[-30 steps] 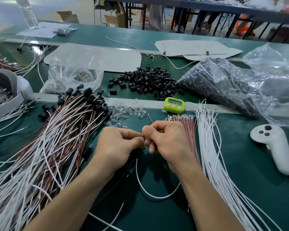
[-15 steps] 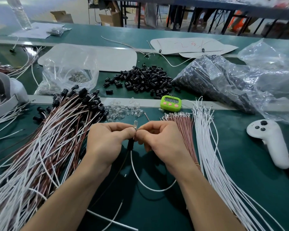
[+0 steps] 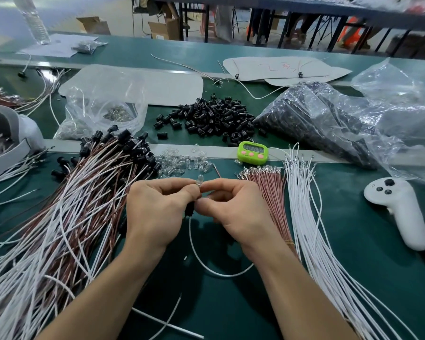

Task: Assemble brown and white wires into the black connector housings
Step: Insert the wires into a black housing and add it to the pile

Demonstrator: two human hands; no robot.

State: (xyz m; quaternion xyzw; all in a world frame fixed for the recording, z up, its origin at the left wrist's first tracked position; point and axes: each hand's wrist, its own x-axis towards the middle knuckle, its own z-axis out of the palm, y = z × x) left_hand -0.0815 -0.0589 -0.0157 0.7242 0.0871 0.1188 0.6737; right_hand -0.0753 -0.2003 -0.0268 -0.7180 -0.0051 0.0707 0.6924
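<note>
My left hand (image 3: pixel 157 212) and my right hand (image 3: pixel 233 212) meet at the middle of the green table. Between them sits a black connector housing (image 3: pixel 189 209) with a small clear bulb (image 3: pixel 199 179) sticking up above the fingertips. My left hand grips the housing; my right thumb and forefinger pinch the bulb. A white wire (image 3: pixel 206 263) loops down from the housing toward me. A brown wire bundle (image 3: pixel 268 195) and a white wire bundle (image 3: pixel 312 217) lie to the right. Loose black housings (image 3: pixel 211 119) are piled behind.
A heap of finished brown and white wired housings (image 3: pixel 66 204) fills the left. Clear bulbs (image 3: pixel 179 163) lie scattered near a green timer (image 3: pixel 252 152). A plastic bag of black parts (image 3: pixel 329 123) sits at back right, a white controller (image 3: pixel 398 209) at right.
Both hands have lifted the housing a little away from me. The clear bulb now shows above the fingertips, where a second ago the fingers hid it.
</note>
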